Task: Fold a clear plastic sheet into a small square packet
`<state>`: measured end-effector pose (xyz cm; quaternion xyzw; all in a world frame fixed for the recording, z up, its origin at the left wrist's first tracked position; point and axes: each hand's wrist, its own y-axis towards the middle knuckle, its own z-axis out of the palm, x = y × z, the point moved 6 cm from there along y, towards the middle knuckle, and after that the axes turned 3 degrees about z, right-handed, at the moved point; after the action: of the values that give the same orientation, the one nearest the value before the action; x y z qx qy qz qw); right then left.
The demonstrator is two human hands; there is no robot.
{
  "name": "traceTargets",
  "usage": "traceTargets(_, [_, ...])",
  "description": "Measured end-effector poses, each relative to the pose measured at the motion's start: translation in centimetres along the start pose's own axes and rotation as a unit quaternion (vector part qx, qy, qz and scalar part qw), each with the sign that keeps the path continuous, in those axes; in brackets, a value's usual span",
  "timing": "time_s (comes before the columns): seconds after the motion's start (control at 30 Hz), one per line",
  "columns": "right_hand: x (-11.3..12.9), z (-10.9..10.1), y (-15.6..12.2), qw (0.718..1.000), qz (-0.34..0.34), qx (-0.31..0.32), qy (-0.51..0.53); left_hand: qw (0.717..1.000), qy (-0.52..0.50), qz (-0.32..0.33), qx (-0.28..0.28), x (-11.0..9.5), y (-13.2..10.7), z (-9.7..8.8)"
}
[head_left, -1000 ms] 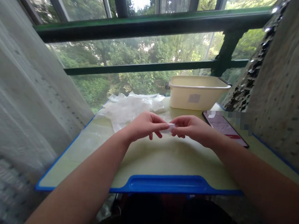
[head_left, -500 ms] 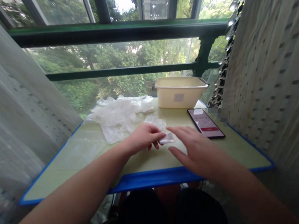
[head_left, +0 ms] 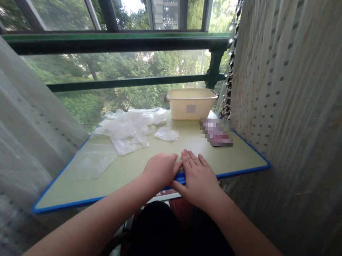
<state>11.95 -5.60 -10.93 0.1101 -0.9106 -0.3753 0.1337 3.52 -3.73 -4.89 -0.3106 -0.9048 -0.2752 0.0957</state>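
Near the front edge of the table (head_left: 128, 179), my left hand (head_left: 161, 167) is closed, its fingers curled and mostly hidden from above. What it holds, if anything, does not show. Against it, my right hand (head_left: 199, 179) lies palm down with fingers stretched out and thumb spread, close to the blue edge. Beyond both hands sits a small bunch of folded clear plastic bags (head_left: 167, 134). A larger loose pile of clear plastic bags (head_left: 128, 127) covers the back left. One thin bag (head_left: 91, 162) lies spread flat at the left.
A cream plastic bin (head_left: 191, 106) stands at the back of the table. To its right lies a phone (head_left: 216, 134), blurred out. Curtains (head_left: 259, 90) hang on both sides, and a green railing (head_left: 121, 41) runs behind along the window.
The folded clear plastic in my left hand has gone out of sight. Both hands have come closer to the front edge, and my right hand has lowered to meet the left. The view has shifted.
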Motion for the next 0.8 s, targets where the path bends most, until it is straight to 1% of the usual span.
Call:
traceTargets(0.03, [0.0,0.0,0.0,1.0,-0.001,0.0,0.005,1.0,0.011,0.007,-0.024,-0.1,-0.6,-0.3])
traceTargets(0.07, [0.0,0.0,0.0,1.0,-0.004,-0.001,0.01,0.998,0.023,0.037,-0.055,-0.6,-1.3,-0.5])
traceTargets(0.1, [0.0,0.0,0.0,1.0,-0.013,-0.002,0.013,0.992,0.038,0.093,-0.079,-1.3,-1.9,-0.7])
traceTargets(0.13, [0.0,0.0,0.0,1.0,-0.026,-0.001,0.011,0.983,0.051,0.151,-0.089,-2.0,-2.4,-0.5])
traceTargets(0.17, [0.0,0.0,0.0,0.999,-0.041,0.005,0.007,0.975,0.063,0.196,-0.08,-2.6,-2.9,-0.2])
traceTargets(0.2, [0.0,0.1,0.0,0.998,-0.055,0.015,0.002,0.971,0.069,0.22,-0.058,-3.0,-3.1,0.3])
traceTargets(0.23, [0.0,0.3,0.1,0.997,-0.066,0.031,-0.004,0.971,0.072,0.224,-0.031,-3.1,-3.3,0.8])
traceTargets(0.3, [-0.1,0.4,0.1,0.996,-0.071,0.058,-0.017,0.977,0.075,0.201,0.014,-2.9,-3.5,1.6])
traceTargets(0.37, [-0.4,0.5,0.3,0.996,-0.056,0.063,-0.032,0.98,0.083,0.176,0.045,-2.8,-3.7,1.9])
traceTargets(0.43, [-0.5,0.5,0.4,0.997,-0.037,0.058,-0.041,0.982,0.091,0.155,0.062,-2.7,-3.9,1.9])
traceTargets(0.5, [-0.7,0.6,0.5,0.998,-0.02,0.052,-0.037,0.983,0.096,0.143,0.064,-2.7,-4.1,1.9])
traceTargets(0.67, [-0.8,0.5,0.1,0.997,0.02,0.017,-0.069,0.985,0.097,0.139,0.038,-2.7,-4.1,2.0])
traceTargets(0.8, [-0.9,0.1,-0.5,0.997,0.031,0.01,-0.076,0.985,0.104,0.129,0.038,-2.4,-4.1,1.8])
